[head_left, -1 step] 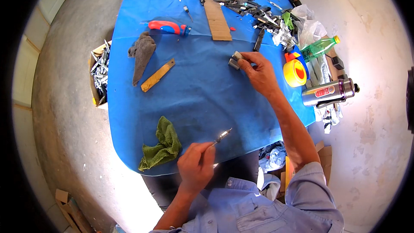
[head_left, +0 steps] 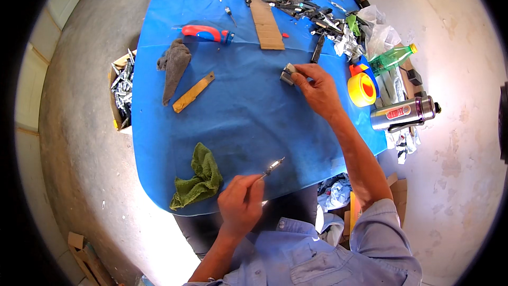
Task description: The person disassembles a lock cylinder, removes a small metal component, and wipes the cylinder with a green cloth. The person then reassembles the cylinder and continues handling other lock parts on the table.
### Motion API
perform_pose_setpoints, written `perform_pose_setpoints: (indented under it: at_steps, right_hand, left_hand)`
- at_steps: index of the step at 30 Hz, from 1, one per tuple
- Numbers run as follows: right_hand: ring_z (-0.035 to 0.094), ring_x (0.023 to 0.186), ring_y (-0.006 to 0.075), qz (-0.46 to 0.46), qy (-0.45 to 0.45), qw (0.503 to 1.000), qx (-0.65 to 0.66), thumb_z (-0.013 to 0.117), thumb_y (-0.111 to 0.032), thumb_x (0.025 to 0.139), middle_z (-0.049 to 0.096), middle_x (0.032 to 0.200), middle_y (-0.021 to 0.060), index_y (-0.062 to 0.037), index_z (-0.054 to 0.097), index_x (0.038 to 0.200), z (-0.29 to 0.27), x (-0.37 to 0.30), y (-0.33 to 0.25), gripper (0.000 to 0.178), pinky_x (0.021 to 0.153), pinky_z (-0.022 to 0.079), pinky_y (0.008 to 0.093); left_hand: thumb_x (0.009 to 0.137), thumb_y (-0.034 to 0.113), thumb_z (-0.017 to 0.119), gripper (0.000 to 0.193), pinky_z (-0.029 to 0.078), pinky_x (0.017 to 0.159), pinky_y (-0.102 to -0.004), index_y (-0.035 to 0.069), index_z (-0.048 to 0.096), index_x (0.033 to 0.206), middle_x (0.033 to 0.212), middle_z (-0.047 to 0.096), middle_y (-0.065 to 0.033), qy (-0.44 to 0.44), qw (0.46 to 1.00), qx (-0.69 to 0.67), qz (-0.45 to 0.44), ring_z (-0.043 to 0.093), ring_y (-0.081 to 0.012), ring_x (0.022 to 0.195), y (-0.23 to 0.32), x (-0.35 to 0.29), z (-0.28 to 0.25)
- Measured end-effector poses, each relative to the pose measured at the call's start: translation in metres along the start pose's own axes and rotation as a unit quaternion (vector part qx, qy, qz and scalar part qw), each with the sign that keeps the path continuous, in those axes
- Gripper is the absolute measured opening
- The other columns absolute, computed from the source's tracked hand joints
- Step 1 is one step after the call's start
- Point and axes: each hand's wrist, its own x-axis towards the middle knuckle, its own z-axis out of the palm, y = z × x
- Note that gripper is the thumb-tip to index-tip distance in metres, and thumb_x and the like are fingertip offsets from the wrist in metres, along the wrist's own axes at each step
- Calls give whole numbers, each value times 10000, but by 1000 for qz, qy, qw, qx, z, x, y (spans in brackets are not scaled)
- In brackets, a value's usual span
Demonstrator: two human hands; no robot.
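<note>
Near the table's front edge, my left hand point(head_left: 241, 204) pinches a slim, shiny metal piece point(head_left: 273, 167) that points up and to the right. My right hand point(head_left: 319, 89) reaches over the middle of the table, its fingers closed on a small silver-and-dark block point(head_left: 287, 73). What exactly either piece is, I cannot make out. A crumpled green cloth point(head_left: 200, 177) lies left of my left hand. Beyond it are a yellowish flat strip point(head_left: 193, 92) and a grey cloth point(head_left: 175, 66). A narrow black piece point(head_left: 318, 49) rests just past my right hand.
Slim dark and silver parts pile up point(head_left: 317, 13) at the far right. A cardboard strip point(head_left: 267, 25) and red-and-blue tool point(head_left: 203, 33) lie farther back. Yellow tape point(head_left: 362, 90), a green bottle point(head_left: 394, 58) and a steel flask point(head_left: 399, 114) line the right edge. A parts-filled box point(head_left: 112, 87) stands left.
</note>
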Motion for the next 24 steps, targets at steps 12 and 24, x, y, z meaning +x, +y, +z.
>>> perform_pose_setpoints:
  at_steps: [12,24]
  right_hand:
    - [665,957,261,-3,-1,995,-105,738,-192,871,659,1099,112,-62,695,1147,5,-6,1,308,794,531,359]
    - [651,904,157,32,30,999,30,764,-89,852,667,1038,60,-44,723,1073,7,-8,4,229,734,534,291]
  left_hand:
    - [925,42,667,80,422,533,-260,-31,678,955,742,643,-84,-6,1000,-1,-7,574,-133,600,1,0,0]
    - [941,62,665,98,416,524,-252,-32,675,963,751,643,-81,-5,1000,5,6,567,-118,591,-2,-1,0]
